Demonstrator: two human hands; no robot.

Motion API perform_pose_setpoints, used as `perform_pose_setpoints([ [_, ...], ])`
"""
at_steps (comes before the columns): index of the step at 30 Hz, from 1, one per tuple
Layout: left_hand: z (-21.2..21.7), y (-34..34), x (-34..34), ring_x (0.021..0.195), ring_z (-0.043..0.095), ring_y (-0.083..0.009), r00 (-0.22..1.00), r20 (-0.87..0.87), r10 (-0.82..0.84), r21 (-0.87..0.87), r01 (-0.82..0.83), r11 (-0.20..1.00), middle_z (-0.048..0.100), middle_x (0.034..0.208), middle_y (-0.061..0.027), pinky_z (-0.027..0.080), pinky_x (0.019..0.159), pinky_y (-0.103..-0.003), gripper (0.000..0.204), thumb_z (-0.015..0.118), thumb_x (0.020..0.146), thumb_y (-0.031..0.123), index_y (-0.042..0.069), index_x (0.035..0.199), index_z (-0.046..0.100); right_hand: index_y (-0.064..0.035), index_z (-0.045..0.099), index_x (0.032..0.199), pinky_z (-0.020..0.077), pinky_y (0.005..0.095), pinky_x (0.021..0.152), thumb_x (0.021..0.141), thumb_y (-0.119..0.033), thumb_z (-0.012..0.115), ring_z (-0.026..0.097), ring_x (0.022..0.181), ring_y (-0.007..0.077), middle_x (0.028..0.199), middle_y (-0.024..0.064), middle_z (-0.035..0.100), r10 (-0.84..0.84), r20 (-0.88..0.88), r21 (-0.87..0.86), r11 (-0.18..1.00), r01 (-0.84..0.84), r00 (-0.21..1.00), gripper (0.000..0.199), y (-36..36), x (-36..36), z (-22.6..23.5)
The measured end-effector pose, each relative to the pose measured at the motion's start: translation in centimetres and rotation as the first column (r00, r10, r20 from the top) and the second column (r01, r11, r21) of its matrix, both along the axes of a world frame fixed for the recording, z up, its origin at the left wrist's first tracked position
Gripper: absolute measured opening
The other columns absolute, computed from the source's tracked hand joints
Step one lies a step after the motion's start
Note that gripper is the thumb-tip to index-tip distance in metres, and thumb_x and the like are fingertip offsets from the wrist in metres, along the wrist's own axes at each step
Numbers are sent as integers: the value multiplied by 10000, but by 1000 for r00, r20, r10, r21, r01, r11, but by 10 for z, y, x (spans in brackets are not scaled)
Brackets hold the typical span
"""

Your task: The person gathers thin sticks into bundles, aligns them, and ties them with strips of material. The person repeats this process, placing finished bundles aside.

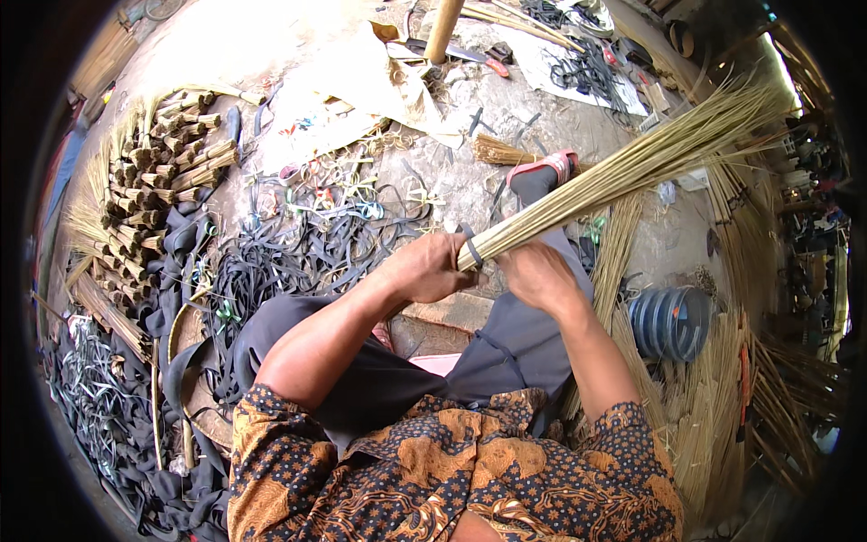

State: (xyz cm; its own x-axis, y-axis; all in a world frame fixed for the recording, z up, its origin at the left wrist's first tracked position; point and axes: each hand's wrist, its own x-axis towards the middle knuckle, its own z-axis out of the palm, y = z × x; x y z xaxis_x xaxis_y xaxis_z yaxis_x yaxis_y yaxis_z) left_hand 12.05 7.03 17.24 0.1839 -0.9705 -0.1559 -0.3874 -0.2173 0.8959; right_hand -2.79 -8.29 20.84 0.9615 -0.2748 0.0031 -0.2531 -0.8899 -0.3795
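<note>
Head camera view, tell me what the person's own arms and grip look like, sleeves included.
The left sleeve and right sleeve are short and dark, patterned with small star-like flowers and orange-brown patches. The left forearm and right forearm are bare. The left grip and right grip are ungloved hands; no watch shows.

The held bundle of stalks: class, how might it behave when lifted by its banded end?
The bundle would probably be stiff near the dark band, where stalks are packed together. The thin tips may flex, since they fan apart loosely. It is likely light for its length, being slender, dry-looking stalks.
</note>
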Motion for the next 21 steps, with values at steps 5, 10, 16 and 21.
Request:
perform_pose_setpoints([
  [5, -21, -10, 0, 903, 699, -451, 904, 385, 187, 100, -242, 965, 711, 895, -241, 548, 787, -547, 338, 709, 930, 366, 55, 1040, 634, -28, 727, 1157, 547, 496, 903, 994, -294, 614, 705, 1018, 432, 996, 252, 739, -226, -191, 314, 908, 277, 955, 332, 12, 15, 26],
  [10, -35, -10, -5, 732, 733, -414, 824, 526, 213, -7, -246, 969, 719, 769, -220, 581, 649, -528, 247, 609, 957, 272, 66, 860, 703, -3, 725, 1144, 576, 423, 751, 956, -307, 682, 754, 756, 327, 898, 227, 755, -241, -189, 343, 892, 294, 952, 360, 14, 62, 5],
  [16, -44, -8, 7, 729, 723, -424, 783, 516, 347, -96, -350, 932, 720, 781, -194, 563, 638, -534, 164, 546, 1000, 258, 127, 1030, 640, 27, 673, 1036, 513, 234, 555, 1097, -352, 547, 629, 552, 105, 807, 88, 708, -290, 16, 897, 427, 114, 957, 404, 23, 44, -9],
  [21, -40, -20, 17, 769, 728, -406, 754, 529, 390, -75, -416, 906, 726, 824, -191, 561, 621, -516, 201, 635, 967, 264, 102, 1058, 560, 15, 622, 1179, 516, 229, 613, 1115, -234, 510, 634, 673, 92, 853, 62, 688, -384, 12, 942, 315, 119, 923, 281, 45, 10, -16],
])
